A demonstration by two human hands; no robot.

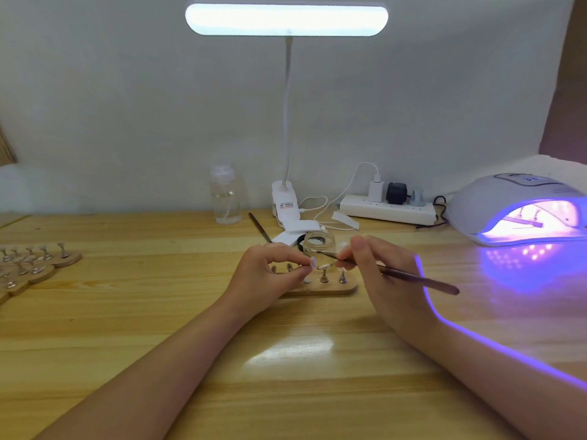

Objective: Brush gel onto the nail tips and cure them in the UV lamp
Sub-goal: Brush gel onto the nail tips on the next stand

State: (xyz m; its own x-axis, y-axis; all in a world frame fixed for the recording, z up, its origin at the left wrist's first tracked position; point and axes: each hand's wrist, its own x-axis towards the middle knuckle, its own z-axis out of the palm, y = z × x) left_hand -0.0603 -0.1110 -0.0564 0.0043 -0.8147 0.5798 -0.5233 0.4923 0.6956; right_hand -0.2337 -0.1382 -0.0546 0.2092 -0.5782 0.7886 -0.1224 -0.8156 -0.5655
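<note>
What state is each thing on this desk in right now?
Desk lamp: lit.
UV lamp: glowing purple, a holder inside.
Glass jar: lid off.
Nail tip: pinched by left hand.
Brush: held in right hand, bristles at the tip.
Power strip: plugs in.

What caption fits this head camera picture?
Left hand pinches a nail tip; right hand brushes it, UV lamp glowing.
</note>
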